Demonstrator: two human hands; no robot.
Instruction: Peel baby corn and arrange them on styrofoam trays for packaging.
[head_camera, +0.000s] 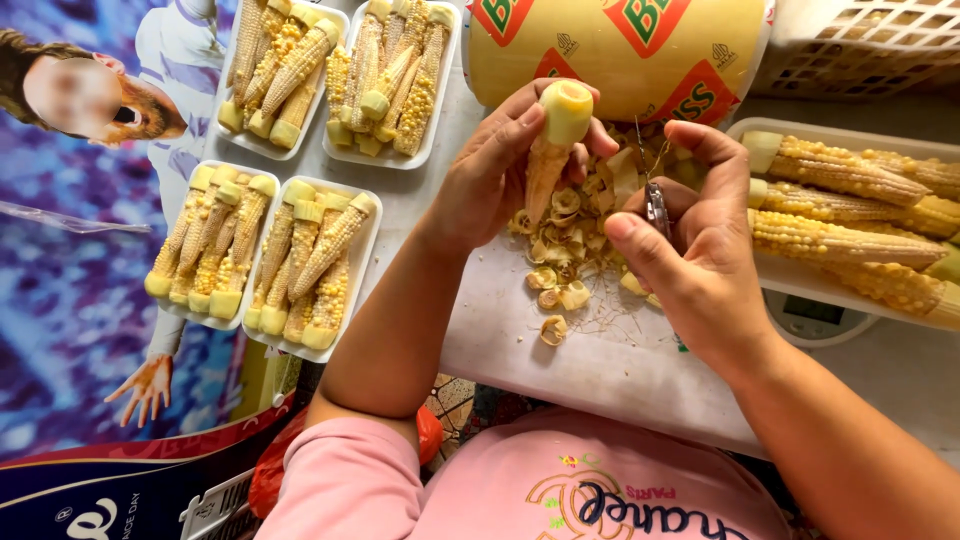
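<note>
My left hand (495, 165) grips a baby corn cob (556, 140), its cut stem end turned up and its tip pointing down. My right hand (700, 235) holds a small knife (655, 200), its thin blade pointing up beside the cob, thumb along the handle. Between and below the hands lies a heap of cut stem rings and husk scraps (570, 245) on a white cutting board (600, 360). The knife's handle is mostly hidden in my fist.
Four white foam trays of trimmed baby corn sit at the left (300, 270) (205, 245) (285, 70) (395, 75). A tray of untrimmed cobs (850, 210) rests on a scale (815, 320) at right. A yellow film roll (620, 50) and white basket (870, 40) stand behind.
</note>
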